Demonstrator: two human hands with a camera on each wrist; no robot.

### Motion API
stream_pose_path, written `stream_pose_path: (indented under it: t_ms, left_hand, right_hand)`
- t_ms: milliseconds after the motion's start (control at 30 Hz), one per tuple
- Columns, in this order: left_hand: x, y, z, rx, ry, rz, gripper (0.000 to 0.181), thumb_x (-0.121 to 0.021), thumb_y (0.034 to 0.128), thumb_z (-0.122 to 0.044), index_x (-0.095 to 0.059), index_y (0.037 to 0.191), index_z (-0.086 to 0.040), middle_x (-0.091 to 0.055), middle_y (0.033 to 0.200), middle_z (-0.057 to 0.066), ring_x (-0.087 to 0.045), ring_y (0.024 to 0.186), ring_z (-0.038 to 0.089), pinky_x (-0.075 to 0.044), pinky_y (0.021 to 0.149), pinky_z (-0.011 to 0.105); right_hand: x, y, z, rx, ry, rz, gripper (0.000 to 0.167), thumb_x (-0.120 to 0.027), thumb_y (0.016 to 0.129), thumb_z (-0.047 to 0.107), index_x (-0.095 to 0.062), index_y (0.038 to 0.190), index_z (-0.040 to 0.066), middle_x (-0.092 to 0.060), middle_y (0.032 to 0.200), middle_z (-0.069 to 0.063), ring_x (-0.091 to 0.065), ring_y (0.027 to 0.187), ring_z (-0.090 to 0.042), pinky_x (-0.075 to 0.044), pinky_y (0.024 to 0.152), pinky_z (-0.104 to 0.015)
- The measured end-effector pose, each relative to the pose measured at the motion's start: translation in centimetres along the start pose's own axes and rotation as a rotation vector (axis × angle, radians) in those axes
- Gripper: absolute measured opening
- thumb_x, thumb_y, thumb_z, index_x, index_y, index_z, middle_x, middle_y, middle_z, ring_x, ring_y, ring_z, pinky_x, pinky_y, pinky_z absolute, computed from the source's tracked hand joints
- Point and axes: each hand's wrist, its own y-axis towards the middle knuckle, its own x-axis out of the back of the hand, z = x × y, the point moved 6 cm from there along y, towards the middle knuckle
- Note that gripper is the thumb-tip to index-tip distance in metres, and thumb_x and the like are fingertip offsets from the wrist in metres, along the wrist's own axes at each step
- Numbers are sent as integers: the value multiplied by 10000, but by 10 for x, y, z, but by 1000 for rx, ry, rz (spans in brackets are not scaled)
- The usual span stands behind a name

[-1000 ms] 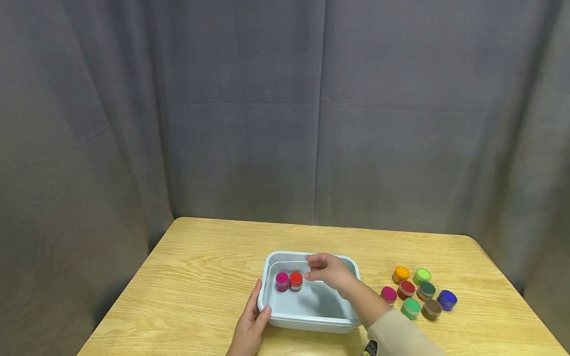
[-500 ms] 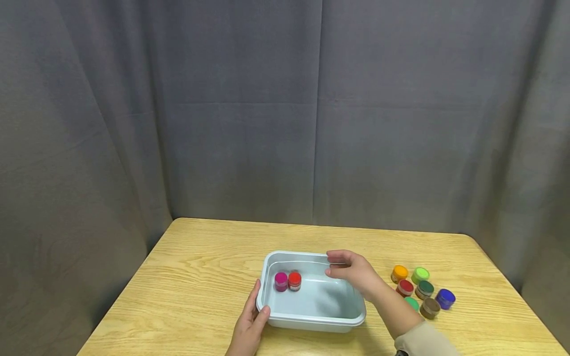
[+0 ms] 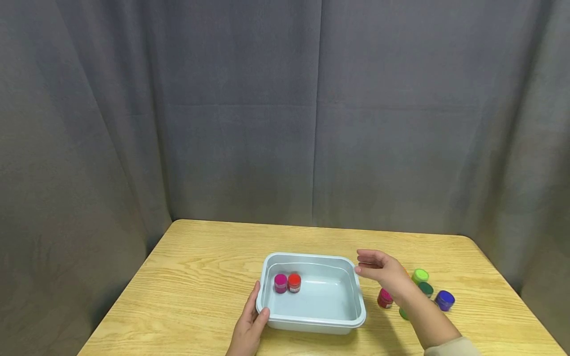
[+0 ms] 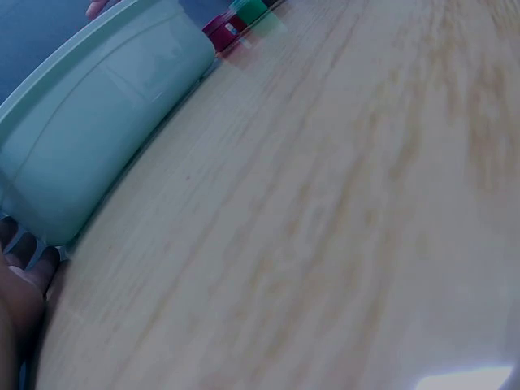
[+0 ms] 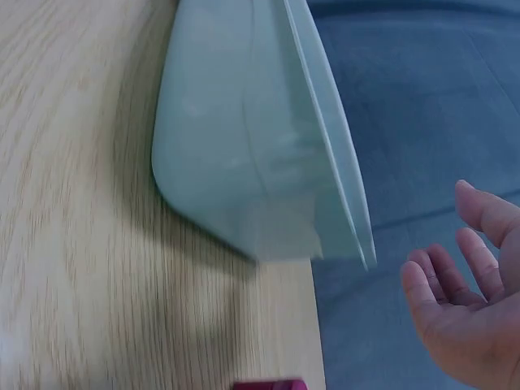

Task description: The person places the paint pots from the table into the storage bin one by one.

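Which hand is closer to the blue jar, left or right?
Right. The right hand hovers by the right end of the tray, to the left of the blue jar. The left hand holds the tray's left end, much farther from the jar.

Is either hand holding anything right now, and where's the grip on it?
The left hand holds the pale blue tub by its near left corner. The right hand holds nothing.
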Motion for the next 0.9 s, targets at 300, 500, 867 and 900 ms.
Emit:
stream_pose_path:
  t_ms: [300, 500, 867, 900]
  left_hand:
    - [0, 0, 0, -5, 0, -5, 617, -520, 1016, -237, -250, 1561, -130, -183, 1635, 89, -217, 1476, 338, -270, 1073, 99]
    - [0, 0, 0, -9, -1, -5, 618, -521, 1015, -235, -249, 1562, -139, -181, 1632, 102, -223, 1473, 343, -295, 1100, 151]
    - [0, 0, -1, -24, -7, -8, 621, -519, 1017, -229, -242, 1561, -113, -179, 1627, 126, -233, 1464, 377, -273, 1137, 433]
    - [0, 0, -1, -25, -8, -6, 622, -517, 1017, -228, -238, 1561, -109, -178, 1627, 128, -233, 1464, 377, -273, 1137, 431]
  right_hand:
    - [36, -10, -23, -27, -19, -43, 639, -656, 945, 291, -397, 1461, 16, -441, 1474, -248, -563, 1247, -324, -537, 939, -401]
    - [56, -17, -36, -60, -19, -59, 677, -635, 958, 302, -339, 1490, 6, -385, 1509, -262, -570, 1239, -337, -410, 1067, -620]
    - [87, -27, -59, -91, -52, -90, 718, -591, 983, 342, -267, 1508, -25, -303, 1538, -294, -408, 1345, -445, -346, 1103, -646]
    - [91, -27, -61, -94, -58, -93, 722, -583, 987, 346, -257, 1511, -28, -295, 1539, -297, -403, 1346, -450, -351, 1102, -641]
